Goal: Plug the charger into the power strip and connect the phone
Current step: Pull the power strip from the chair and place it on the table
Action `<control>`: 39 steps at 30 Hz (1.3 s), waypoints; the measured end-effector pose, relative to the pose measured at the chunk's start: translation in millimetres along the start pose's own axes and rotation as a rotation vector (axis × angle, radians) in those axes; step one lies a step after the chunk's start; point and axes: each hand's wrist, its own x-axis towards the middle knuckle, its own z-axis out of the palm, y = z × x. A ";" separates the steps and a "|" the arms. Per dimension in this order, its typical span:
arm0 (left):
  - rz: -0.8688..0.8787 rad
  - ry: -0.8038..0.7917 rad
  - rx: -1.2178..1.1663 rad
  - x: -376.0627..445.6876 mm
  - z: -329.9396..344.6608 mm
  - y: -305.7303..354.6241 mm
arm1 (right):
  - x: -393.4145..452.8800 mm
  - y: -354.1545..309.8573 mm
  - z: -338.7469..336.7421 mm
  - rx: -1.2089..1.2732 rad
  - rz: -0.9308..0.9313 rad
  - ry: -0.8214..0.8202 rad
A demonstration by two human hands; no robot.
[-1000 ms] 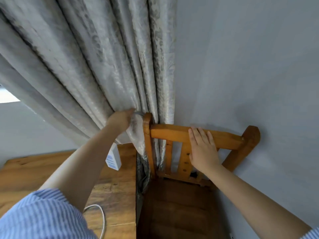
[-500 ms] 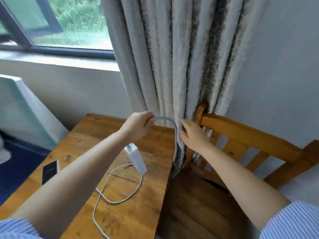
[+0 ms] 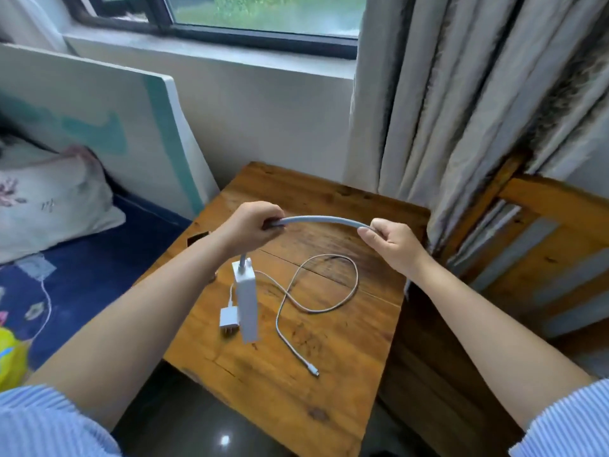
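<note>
Both hands hold the thick grey cord (image 3: 324,221) of the power strip above a small wooden table (image 3: 346,351). My left hand (image 3: 250,225) grips one end of the arched stretch, my right hand (image 3: 392,242) the other. The white power strip (image 3: 246,301) hangs from the cord below my left hand, its lower end near the tabletop. A white charger plug (image 3: 229,319) lies beside it, with its thin white cable (image 3: 316,291) looped across the table to a free connector (image 3: 313,371). The dark phone (image 3: 197,237) shows partly behind my left forearm at the table's left edge.
A wooden chair (image 3: 527,258) stands right of the table against grey curtains (image 3: 461,110). A bed with a blue sheet (image 3: 82,275) and a pillow (image 3: 49,199) lies to the left. A window sill (image 3: 214,57) runs along the back wall.
My view swung left from the chair to the table. Both hands came away from the curtain, carrying the cord out over the tabletop. My right hand went from touching the curtain to gripping the cord.
</note>
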 end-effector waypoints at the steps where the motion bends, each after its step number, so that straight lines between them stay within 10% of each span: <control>1: 0.005 -0.025 0.014 -7.8 0.9 -15.0 | -4.0 -3.3 12.1 0.002 0.007 0.016; 14: -0.134 -0.211 0.247 4.6 57.0 -70.6 | -52.3 -3.4 38.4 -0.079 0.262 0.230; 27: 0.172 -0.355 0.474 82.7 99.2 -45.5 | -1.6 78.1 35.2 -0.367 0.284 -0.116; 39: -0.003 -0.531 0.606 178.4 199.7 -62.2 | 60.2 193.6 53.7 -0.700 0.347 -0.122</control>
